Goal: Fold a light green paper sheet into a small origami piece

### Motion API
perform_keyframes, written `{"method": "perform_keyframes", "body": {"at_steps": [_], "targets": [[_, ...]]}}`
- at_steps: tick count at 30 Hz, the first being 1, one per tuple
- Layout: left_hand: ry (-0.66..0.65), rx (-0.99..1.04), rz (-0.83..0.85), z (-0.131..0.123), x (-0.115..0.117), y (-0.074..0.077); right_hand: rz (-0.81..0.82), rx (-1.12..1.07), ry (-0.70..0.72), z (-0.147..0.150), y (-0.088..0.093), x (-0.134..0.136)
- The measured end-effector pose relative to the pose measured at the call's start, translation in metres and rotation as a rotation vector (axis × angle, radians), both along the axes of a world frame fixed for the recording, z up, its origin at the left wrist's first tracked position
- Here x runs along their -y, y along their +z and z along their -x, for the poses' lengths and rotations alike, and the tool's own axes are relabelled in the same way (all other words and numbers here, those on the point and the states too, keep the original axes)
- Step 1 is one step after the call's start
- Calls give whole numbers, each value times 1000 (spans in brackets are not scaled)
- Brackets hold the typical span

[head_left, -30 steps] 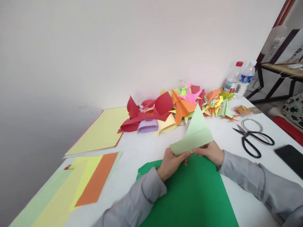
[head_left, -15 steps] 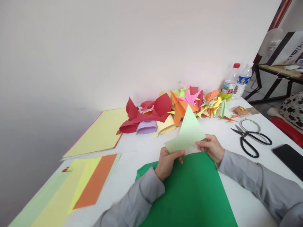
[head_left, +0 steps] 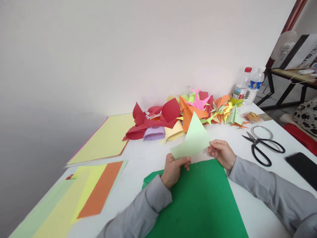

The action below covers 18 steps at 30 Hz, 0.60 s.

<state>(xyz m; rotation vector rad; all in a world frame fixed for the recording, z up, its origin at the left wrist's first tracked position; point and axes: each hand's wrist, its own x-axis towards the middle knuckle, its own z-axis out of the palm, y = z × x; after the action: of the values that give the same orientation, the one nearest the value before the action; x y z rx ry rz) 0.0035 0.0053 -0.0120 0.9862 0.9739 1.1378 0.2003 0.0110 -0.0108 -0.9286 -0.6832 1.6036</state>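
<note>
- Loose sheets [head_left: 81, 195] in pale green, yellow and orange are lying overlapped at the near left of the white counter [head_left: 148, 155].
- A stack of yellow paper [head_left: 106, 137] is sitting further back, with pink and orange edges showing under it.
- A pile of folded paper figures [head_left: 183, 114] in red, lilac, orange, pink and yellow is spreading along the wall.
- The left hand [head_left: 173, 168] is curling closed, thumb and fingers pinching the lower left corner of the pale green folded paper [head_left: 193, 140].
- That paper, a triangle pointing up, is being held in the air between both hands, just above the far edge of the dark green sheet [head_left: 198, 205], which is lying flat on the counter under the wrists.
- The right hand [head_left: 221, 152] is pinching the triangle's right corner with its fingertips, the other fingers loosely bent.
- Two clear plastic bottles are standing side by side by the wall, a red-capped bottle [head_left: 240, 87] and a blue-labelled bottle [head_left: 254, 86]; how full they are cannot be told.
- A clear wrapper [head_left: 252, 116] is holding something brown and round.
- Black scissors [head_left: 264, 147] are lying open, touching a thin ring [head_left: 262, 131].
- A dark phone [head_left: 302, 167] is lying at the right edge.
</note>
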Motion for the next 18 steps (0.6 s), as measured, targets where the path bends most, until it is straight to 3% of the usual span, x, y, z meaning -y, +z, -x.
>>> {"method": "perform_keyframes", "body": {"at_steps": [7,18], "targets": [[-24,-56,-69,2,-1,-5,-18,8,-8,0,-2,1],[41,-60,-64,1,-4,-10,-77,119,-43,5,-7,3]]}}
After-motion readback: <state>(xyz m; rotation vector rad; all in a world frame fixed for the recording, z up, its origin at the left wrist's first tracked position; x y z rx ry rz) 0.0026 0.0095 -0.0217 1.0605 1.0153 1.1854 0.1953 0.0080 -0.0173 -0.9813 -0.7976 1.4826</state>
